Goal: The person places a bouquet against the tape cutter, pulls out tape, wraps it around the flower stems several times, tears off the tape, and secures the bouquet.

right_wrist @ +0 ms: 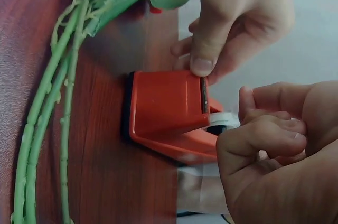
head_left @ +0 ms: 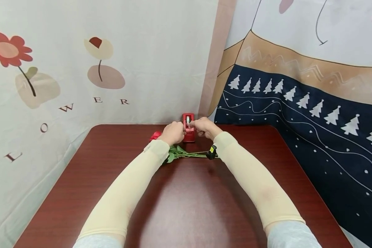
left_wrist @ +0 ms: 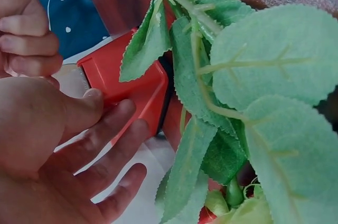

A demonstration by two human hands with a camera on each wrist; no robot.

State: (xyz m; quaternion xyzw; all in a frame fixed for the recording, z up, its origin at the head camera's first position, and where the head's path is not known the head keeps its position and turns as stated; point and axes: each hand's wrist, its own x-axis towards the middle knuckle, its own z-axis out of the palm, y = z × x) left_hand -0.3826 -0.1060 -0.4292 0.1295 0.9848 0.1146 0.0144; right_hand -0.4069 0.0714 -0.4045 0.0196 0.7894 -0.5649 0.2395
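A red tape dispenser (head_left: 189, 137) with a dark base stands at the table's far edge. My left hand (head_left: 173, 133) holds it from the left, its thumb (right_wrist: 202, 64) by the cutter and its other fingers (left_wrist: 119, 147) along the side. On the other side is my right hand (head_left: 207, 126), fingers curled, one fingertip close to the tape roll (right_wrist: 222, 121). Whether it pinches any tape cannot be made out. Under the wrists lies an artificial flower with red petals (head_left: 156, 136), green leaves (left_wrist: 274, 57) and several green stems (right_wrist: 46, 81).
The dark red-brown table (head_left: 186, 199) spreads towards me. A pale curtain (head_left: 161, 62) printed with flowers and letters hangs behind, and a navy cloth (head_left: 266, 100) with white trees hangs at the right. A black wrist camera (head_left: 211, 152) is by the stems.
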